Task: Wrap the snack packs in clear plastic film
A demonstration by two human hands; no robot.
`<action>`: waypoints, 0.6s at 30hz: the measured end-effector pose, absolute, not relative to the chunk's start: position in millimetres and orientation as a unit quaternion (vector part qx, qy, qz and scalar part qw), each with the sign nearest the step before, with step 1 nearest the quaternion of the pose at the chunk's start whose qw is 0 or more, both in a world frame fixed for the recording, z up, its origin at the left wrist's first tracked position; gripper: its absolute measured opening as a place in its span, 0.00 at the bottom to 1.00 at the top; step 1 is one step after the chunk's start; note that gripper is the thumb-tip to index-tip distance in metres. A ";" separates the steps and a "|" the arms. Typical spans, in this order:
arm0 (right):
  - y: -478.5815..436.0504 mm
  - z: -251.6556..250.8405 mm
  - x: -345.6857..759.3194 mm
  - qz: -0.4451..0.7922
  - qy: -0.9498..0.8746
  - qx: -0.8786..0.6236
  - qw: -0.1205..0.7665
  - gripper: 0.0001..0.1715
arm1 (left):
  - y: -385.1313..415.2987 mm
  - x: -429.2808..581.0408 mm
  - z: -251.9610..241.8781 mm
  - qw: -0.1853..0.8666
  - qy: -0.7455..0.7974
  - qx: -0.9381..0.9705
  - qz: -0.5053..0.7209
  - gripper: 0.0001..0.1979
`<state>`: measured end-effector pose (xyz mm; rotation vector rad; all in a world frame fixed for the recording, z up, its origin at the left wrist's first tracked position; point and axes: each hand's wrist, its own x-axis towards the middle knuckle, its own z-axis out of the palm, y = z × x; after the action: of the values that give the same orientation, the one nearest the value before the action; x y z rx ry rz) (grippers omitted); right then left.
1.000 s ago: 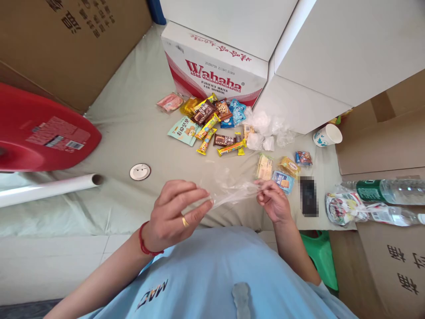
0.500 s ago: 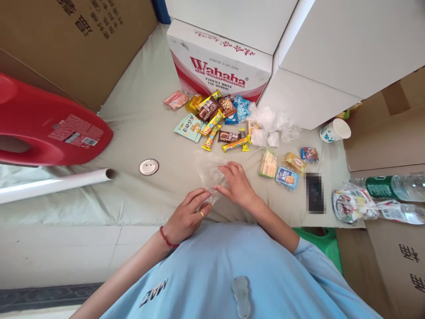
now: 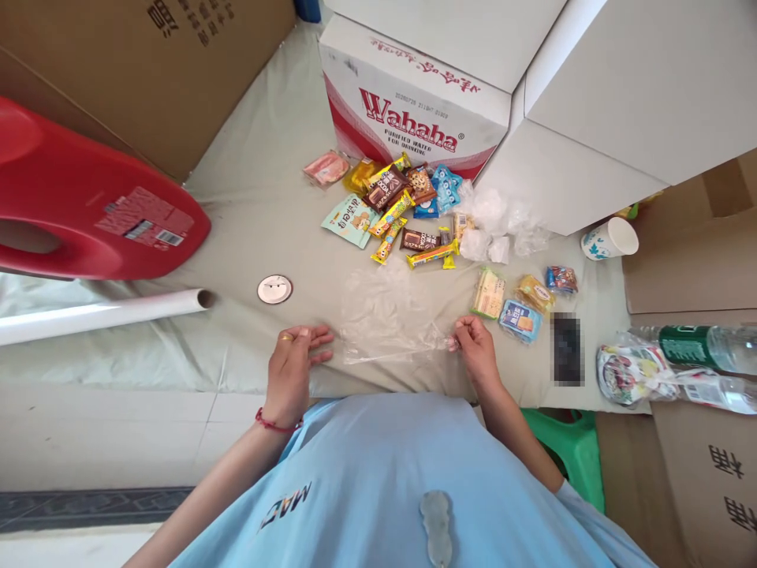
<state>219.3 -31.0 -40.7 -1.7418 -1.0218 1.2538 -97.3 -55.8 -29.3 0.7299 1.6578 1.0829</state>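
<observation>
We have a clear plastic bag (image 3: 387, 315) spread out on the pale green cloth (image 3: 236, 229), right in front of our body. Our right hand (image 3: 464, 339) pinches its near right corner, thumb and fingers clamped on the film. Our left hand (image 3: 289, 367) is just beside its left edge, fingers parted — whether they touch it, we cannot tell. Beyond the bag we see a heap of wrapped snacks (image 3: 387, 189), with crumpled plastic (image 3: 494, 211) to its right; near our right hand lie four small packets (image 3: 519, 319). A round badge (image 3: 275, 289) lies left of the bag. Farther out we see a Wahaha carton (image 3: 414, 102) behind the snacks, a red jug (image 3: 106, 197) at left and — at right — a paper cup (image 3: 609, 238).
</observation>
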 end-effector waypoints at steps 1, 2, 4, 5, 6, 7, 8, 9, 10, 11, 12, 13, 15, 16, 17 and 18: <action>-39.2 -43.2 217.1 0.484 -0.380 -0.688 0.385 0.18 | -49.9 -91.9 -26.1 0.519 0.694 0.267 0.421 0.20; -45.8 -44.3 216.0 0.480 -0.372 -0.694 0.387 0.19 | -44.9 -86.8 -23.4 0.546 0.697 0.251 0.392 0.24; -53.1 -41.1 218.6 0.476 -0.407 -0.698 0.348 0.21 | -38.3 -77.8 -20.5 0.586 0.688 0.256 0.342 0.34; -53.4 -36.7 222.6 0.466 -0.450 -0.697 0.309 0.23 | -37.0 -73.8 -20.3 0.596 0.682 0.268 0.328 0.38; -51.3 -30.8 227.9 0.442 -0.500 -0.695 0.267 0.24 | -36.6 -70.2 -20.7 0.602 0.675 0.280 0.322 0.42; -46.9 -24.0 233.8 0.404 -0.550 -0.694 0.230 0.26 | -36.9 -66.8 -21.4 0.608 0.665 0.291 0.323 0.44; -40.5 -17.2 239.5 0.360 -0.593 -0.691 0.204 0.26 | -37.6 -63.6 -21.9 0.616 0.650 0.300 0.329 0.44; -32.4 -11.0 244.1 0.318 -0.626 -0.686 0.192 0.28 | -38.4 -60.6 -22.0 0.629 0.630 0.306 0.338 0.44; -23.1 -6.3 247.1 0.291 -0.649 -0.677 0.189 0.31 | -39.1 -57.5 -21.5 0.643 0.608 0.311 0.346 0.44; -13.1 -3.7 247.9 0.287 -0.665 -0.662 0.192 0.37 | -39.7 -54.7 -20.3 0.653 0.589 0.315 0.356 0.43; -3.0 -3.5 246.4 0.304 -0.677 -0.641 0.196 0.42 | -40.0 -52.1 -18.5 0.657 0.574 0.322 0.367 0.43; 6.6 -5.5 242.6 0.335 -0.685 -0.616 0.198 0.46 | -40.2 -50.0 -16.5 0.656 0.563 0.329 0.380 0.42; 22.3 -15.0 230.2 0.407 -0.693 -0.562 0.196 0.45 | -39.8 -48.6 -13.0 0.641 0.558 0.331 0.410 0.41; 27.9 -21.1 222.6 0.439 -0.691 -0.539 0.199 0.38 | -39.2 -49.7 -11.8 0.628 0.563 0.326 0.427 0.40; 31.8 -27.3 215.1 0.467 -0.680 -0.525 0.209 0.29 | -38.2 -52.2 -11.1 0.611 0.572 0.317 0.447 0.39; 34.3 -32.9 208.3 0.492 -0.659 -0.521 0.229 0.21 | -37.0 -55.8 -10.8 0.587 0.587 0.303 0.468 0.38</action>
<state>208.3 34.3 -32.9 -1.4342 -1.8125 1.3544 -55.8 -37.0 -10.8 0.7068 1.3681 1.0907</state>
